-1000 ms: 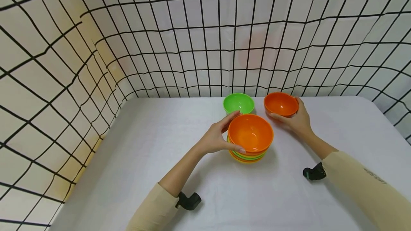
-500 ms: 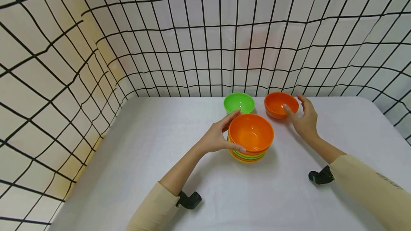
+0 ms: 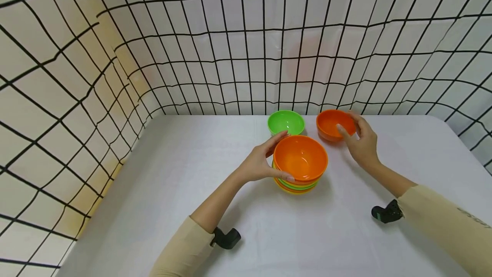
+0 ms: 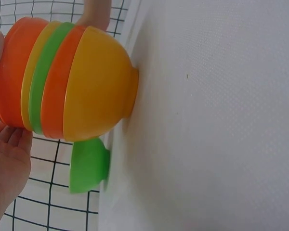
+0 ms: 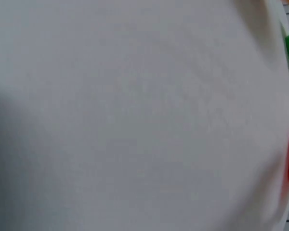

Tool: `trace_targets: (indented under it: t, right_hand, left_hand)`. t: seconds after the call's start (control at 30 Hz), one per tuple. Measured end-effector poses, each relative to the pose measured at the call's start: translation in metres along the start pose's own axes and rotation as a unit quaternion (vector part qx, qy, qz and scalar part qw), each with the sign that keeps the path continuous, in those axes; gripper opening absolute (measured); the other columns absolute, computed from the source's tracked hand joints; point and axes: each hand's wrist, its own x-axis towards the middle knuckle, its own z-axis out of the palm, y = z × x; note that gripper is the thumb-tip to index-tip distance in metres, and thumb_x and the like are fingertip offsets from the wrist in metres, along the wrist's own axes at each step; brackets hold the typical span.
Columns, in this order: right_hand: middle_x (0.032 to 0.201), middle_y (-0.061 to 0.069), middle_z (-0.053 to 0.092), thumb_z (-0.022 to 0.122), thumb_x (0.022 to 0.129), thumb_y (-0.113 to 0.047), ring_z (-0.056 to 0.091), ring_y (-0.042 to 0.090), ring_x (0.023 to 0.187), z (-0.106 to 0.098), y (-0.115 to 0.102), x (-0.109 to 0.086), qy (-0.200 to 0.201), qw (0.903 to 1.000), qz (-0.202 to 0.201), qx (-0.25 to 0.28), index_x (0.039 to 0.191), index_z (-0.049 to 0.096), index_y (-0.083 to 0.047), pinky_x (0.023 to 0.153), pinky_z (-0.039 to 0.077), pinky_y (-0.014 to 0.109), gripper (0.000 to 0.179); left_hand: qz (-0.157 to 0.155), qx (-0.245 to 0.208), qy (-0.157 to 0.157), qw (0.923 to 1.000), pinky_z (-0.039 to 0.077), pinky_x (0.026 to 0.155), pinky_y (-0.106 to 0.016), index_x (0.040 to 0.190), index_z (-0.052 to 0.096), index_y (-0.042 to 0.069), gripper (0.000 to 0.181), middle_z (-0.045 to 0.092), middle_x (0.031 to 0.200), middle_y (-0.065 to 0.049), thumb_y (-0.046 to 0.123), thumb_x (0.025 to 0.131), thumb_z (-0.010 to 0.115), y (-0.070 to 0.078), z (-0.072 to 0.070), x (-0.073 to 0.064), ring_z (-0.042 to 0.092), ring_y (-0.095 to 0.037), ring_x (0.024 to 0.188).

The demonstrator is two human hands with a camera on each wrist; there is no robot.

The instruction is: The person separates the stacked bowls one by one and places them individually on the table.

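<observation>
Toward the middle of the table stands a nested stack of bowls (image 3: 300, 159) in orange, yellow and green, an orange one on top. My left hand (image 3: 261, 161) grips its left side, thumb along the front and fingers behind. Seen side-on in the left wrist view, the stack (image 4: 96, 86) has a yellow bowl at its base. To the right and farther back sits a single orange bowl (image 3: 329, 126). My right hand (image 3: 362, 142) pinches that bowl's right rim, thumb over the inside and fingers at the far right edge. The right wrist view shows mostly tabletop, without the hand.
A green bowl (image 3: 285, 122) stands behind the stack, left of the single orange bowl. The white table (image 3: 184, 174) meets a white wall with black grid netting (image 3: 246, 46) at the back; similar netting runs along the left.
My right hand let go of the single orange bowl and drew back to the right, then its fingers came in again at the rim. The left hand stays on the stack.
</observation>
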Motion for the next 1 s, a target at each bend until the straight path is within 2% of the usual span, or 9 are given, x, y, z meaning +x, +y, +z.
trace_targets:
  t: [0.07, 0.27, 0.33, 0.5, 0.57, 0.73, 0.8, 0.93, 1.0]
  right_hand:
    - [0.129, 0.023, 0.050, 0.063, 0.086, -0.005, 0.047, 0.027, 0.122, 0.002, -0.017, -0.004, -0.012, 0.9997, -0.015, 0.014, 0.130, 0.048, 0.004, 0.103, 0.038, 0.024, 0.047]
    - [0.123, 0.027, 0.052, 0.058, 0.085, 0.006, 0.049, 0.005, 0.117, 0.011, -0.053, -0.015, -0.050, 0.9956, -0.074, 0.027, 0.123, 0.049, 0.012, 0.099, 0.037, 0.012, 0.039]
    - [0.122, 0.028, 0.051, 0.054, 0.086, 0.010, 0.049, 0.006, 0.118, 0.014, -0.056, -0.018, -0.070, 0.9916, -0.089, 0.062, 0.122, 0.048, 0.014, 0.098, 0.038, 0.013, 0.037]
    - [0.129, 0.011, 0.052, 0.041, 0.092, 0.008, 0.049, 0.009, 0.120, 0.017, -0.050, -0.025, -0.139, 0.9752, -0.105, 0.136, 0.127, 0.044, 0.012, 0.095, 0.041, 0.014, 0.035]
    - [0.130, 0.005, 0.051, 0.038, 0.094, 0.005, 0.048, 0.009, 0.121, 0.017, -0.048, -0.028, -0.159, 0.9715, -0.112, 0.136, 0.129, 0.044, 0.009, 0.097, 0.040, 0.015, 0.036]
    - [0.130, 0.014, 0.052, 0.036, 0.095, 0.002, 0.047, 0.012, 0.123, 0.015, -0.053, -0.032, -0.173, 0.9691, -0.123, 0.126, 0.129, 0.046, 0.006, 0.099, 0.039, 0.016, 0.036]
    - [0.130, 0.015, 0.052, 0.036, 0.094, 0.002, 0.048, 0.013, 0.123, 0.014, -0.055, -0.033, -0.172, 0.9692, -0.123, 0.125, 0.129, 0.046, 0.006, 0.099, 0.038, 0.015, 0.036]
    - [0.131, 0.003, 0.053, 0.037, 0.094, 0.002, 0.048, 0.013, 0.123, 0.014, -0.057, -0.035, -0.180, 0.9700, -0.107, 0.123, 0.129, 0.046, 0.006, 0.099, 0.037, 0.012, 0.037]
    - [0.132, 0.005, 0.051, 0.039, 0.093, 0.002, 0.046, 0.014, 0.124, 0.015, -0.058, -0.037, -0.192, 0.9691, -0.092, 0.125, 0.131, 0.045, 0.006, 0.099, 0.036, 0.012, 0.038]
  left_hand:
    - [0.003, -0.001, 0.001, 1.0000, 0.033, 0.108, -0.029, 0.146, 0.023, 0.027, 0.102, 0.038, 0.144, 0.005, 0.016, 0.065, 0.085, 0.000, 0.000, 0.000, 0.040, -0.008, 0.128]
    - [0.009, -0.006, 0.003, 0.9999, 0.033, 0.108, -0.029, 0.146, 0.024, 0.028, 0.102, 0.038, 0.144, 0.007, 0.017, 0.064, 0.085, -0.002, -0.001, 0.000, 0.041, -0.007, 0.127]
    - [0.008, -0.005, 0.003, 1.0000, 0.033, 0.108, -0.029, 0.146, 0.024, 0.028, 0.102, 0.038, 0.145, 0.007, 0.016, 0.065, 0.085, -0.002, -0.001, 0.000, 0.041, -0.008, 0.128]
    - [-0.003, -0.005, 0.000, 1.0000, 0.032, 0.109, -0.031, 0.147, 0.023, 0.025, 0.103, 0.036, 0.146, 0.003, 0.011, 0.065, 0.084, 0.003, 0.000, 0.000, 0.040, -0.012, 0.130]
    - [-0.002, -0.007, -0.002, 1.0000, 0.031, 0.109, -0.032, 0.147, 0.023, 0.020, 0.101, 0.036, 0.147, -0.001, 0.009, 0.066, 0.083, 0.012, -0.002, -0.003, 0.040, -0.014, 0.130]
    - [0.004, -0.007, -0.007, 0.9999, 0.032, 0.109, -0.032, 0.147, 0.023, 0.011, 0.097, 0.036, 0.146, -0.008, 0.007, 0.068, 0.081, 0.031, -0.005, -0.009, 0.040, -0.016, 0.130]
    - [0.003, -0.008, -0.007, 0.9999, 0.031, 0.109, -0.031, 0.147, 0.023, 0.012, 0.097, 0.036, 0.146, -0.007, 0.007, 0.068, 0.081, 0.033, -0.006, -0.010, 0.039, -0.015, 0.131]
    - [0.002, -0.010, -0.006, 0.9999, 0.031, 0.109, -0.032, 0.147, 0.024, 0.012, 0.097, 0.036, 0.146, -0.007, 0.007, 0.069, 0.081, 0.034, -0.006, -0.011, 0.040, -0.015, 0.130]
    - [0.001, -0.010, -0.006, 0.9999, 0.032, 0.109, -0.033, 0.147, 0.024, 0.012, 0.097, 0.036, 0.146, -0.007, 0.007, 0.069, 0.080, 0.033, -0.005, -0.010, 0.040, -0.016, 0.130]
